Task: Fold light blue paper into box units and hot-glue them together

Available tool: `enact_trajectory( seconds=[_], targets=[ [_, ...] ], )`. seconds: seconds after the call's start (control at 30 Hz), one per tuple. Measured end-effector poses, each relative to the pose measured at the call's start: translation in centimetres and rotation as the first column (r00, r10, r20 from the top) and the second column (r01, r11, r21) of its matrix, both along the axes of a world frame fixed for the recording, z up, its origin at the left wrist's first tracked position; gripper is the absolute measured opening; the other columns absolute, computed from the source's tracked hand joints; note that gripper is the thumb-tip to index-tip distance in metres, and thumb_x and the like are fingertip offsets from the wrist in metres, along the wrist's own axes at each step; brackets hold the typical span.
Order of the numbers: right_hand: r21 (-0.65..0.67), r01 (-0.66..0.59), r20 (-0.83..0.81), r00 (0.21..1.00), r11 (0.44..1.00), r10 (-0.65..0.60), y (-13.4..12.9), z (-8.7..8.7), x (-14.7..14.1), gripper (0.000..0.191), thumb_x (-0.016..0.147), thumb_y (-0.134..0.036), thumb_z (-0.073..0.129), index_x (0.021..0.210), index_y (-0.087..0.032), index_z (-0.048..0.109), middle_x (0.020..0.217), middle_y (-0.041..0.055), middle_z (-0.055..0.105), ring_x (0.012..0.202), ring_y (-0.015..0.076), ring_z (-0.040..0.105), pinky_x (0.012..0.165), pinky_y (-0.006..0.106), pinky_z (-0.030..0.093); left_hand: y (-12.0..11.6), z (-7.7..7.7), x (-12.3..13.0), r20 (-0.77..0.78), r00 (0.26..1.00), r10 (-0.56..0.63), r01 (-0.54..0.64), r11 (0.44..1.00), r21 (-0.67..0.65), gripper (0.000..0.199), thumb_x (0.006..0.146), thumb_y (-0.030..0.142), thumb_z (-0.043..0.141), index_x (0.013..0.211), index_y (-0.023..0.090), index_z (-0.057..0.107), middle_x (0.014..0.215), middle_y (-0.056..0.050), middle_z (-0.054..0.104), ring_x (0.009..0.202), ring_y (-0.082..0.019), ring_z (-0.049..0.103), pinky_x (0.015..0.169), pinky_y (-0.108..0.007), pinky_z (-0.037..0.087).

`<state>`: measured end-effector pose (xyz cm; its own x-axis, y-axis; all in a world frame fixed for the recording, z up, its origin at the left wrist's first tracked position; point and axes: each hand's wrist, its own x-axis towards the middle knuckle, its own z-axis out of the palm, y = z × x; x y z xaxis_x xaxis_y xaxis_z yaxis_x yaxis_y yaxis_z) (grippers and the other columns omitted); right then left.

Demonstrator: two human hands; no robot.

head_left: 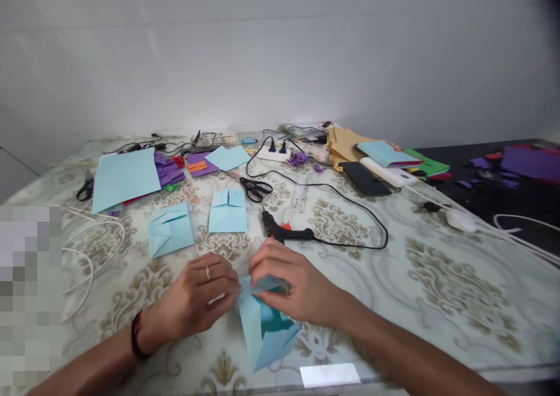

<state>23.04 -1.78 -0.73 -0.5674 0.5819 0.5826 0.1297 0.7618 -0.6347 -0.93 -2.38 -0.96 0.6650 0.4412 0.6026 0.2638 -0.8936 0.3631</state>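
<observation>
A light blue folded paper piece [269,332], opened out like a small box or pouch, is between my hands near the table's front edge. My left hand [203,294], with a ring and a dark bracelet, pinches its upper left corner. The fingers of my right hand [293,279] close on its upper edge, with the thumb inside the opening. Two other folded blue papers lie flat beyond my hands, one at the left [170,228] and one nearer the middle [228,211]. A black glue gun [286,231] rests just past my right hand.
Black scissors [256,189] lie behind the folded papers. A blue sheet [126,177] and purple strips [167,170] are at the back left. The glue gun's cord loops right from a power strip [274,153]. A phone [365,178] lies at the right.
</observation>
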Motion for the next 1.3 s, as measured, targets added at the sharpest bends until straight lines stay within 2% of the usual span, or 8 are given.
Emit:
enact_trajectory(
  seconds=[0.1,0.3,0.5,0.63,0.8,1.03,1.3],
  targets=[
    [0.036,-0.002,0.031,1.0,0.999,0.001,0.1,-0.1,0.0,0.012,0.093,-0.011,0.065,0.097,-0.019,0.073,0.101,0.0083,0.07,0.096,0.0209,0.061,0.085,0.038,0.053,0.0,0.1,0.1,0.006,1.0,0.024,-0.024,1.0,0.0,0.014,0.093,0.004,0.062,0.096,0.018,0.064,0.085,-0.004,0.072,0.079,-0.017,0.065,0.074,-0.031,0.055],
    [0.065,-0.004,0.007,1.0,0.998,0.003,0.0,-0.4,-0.1,0.013,0.094,-0.011,0.065,0.092,-0.02,0.074,0.097,0.0068,0.07,0.091,0.0194,0.062,0.086,0.038,0.054,-0.1,0.2,0.2,0.004,1.0,0.016,-0.016,1.0,-0.002,0.013,0.093,0.005,0.062,0.096,0.018,0.063,0.085,-0.005,0.072,0.078,-0.018,0.065,0.072,-0.032,0.056],
    [0.026,-0.009,-0.013,1.0,1.0,0.009,-0.1,-0.8,-0.3,0.014,0.092,-0.006,0.065,0.093,-0.018,0.071,0.096,0.0069,0.07,0.09,0.0195,0.062,0.085,0.037,0.053,0.0,0.1,0.2,-0.036,0.999,0.027,-0.027,1.0,0.0,0.016,0.096,0.007,0.06,0.105,0.019,0.065,0.094,-0.007,0.076,0.085,-0.021,0.071,0.077,-0.037,0.061],
    [0.01,-0.001,-0.026,1.0,1.0,0.002,-0.1,-1.0,-0.5,0.012,0.091,-0.005,0.067,0.09,-0.017,0.07,0.093,0.0063,0.069,0.089,0.0184,0.062,0.085,0.035,0.053,0.3,0.1,0.1,-0.052,0.999,-0.002,0.003,1.0,0.007,0.015,0.097,0.007,0.06,0.102,0.02,0.065,0.094,-0.006,0.077,0.084,-0.021,0.072,0.076,-0.037,0.062],
    [-0.007,-0.019,-0.04,0.999,1.0,0.018,0.0,-1.3,-0.7,0.014,0.088,-0.004,0.069,0.085,-0.017,0.069,0.089,0.0047,0.069,0.086,0.0178,0.062,0.082,0.034,0.053,0.4,0.1,-0.1,-0.084,0.995,-0.045,0.041,0.998,-0.045,0.014,0.097,0.007,0.06,0.1,0.019,0.067,0.097,-0.007,0.077,0.085,-0.02,0.07,0.078,-0.036,0.059],
    [-0.035,-0.007,-0.082,0.997,0.999,0.004,0.3,-1.9,-1.0,0.015,0.087,-0.004,0.069,0.082,-0.018,0.068,0.084,0.0026,0.068,0.083,0.0169,0.062,0.081,0.034,0.051,0.7,-0.3,0.0,-0.055,0.998,-0.044,0.039,0.996,-0.084,0.012,0.097,0.007,0.06,0.094,0.016,0.067,0.092,-0.007,0.076,0.083,-0.018,0.067,0.077,-0.032,0.054],
    [-0.113,-0.002,-0.019,1.0,0.994,-0.001,0.6,-2.4,-0.7,0.017,0.084,-0.002,0.07,0.08,-0.019,0.067,0.082,0.0017,0.067,0.083,0.0181,0.061,0.083,0.036,0.049,0.8,-1.1,-0.2,-0.081,0.995,-0.05,0.04,0.992,-0.12,0.013,0.097,0.006,0.059,0.097,0.017,0.067,0.093,-0.006,0.076,0.084,-0.019,0.066,0.079,-0.032,0.052]
  ],
)
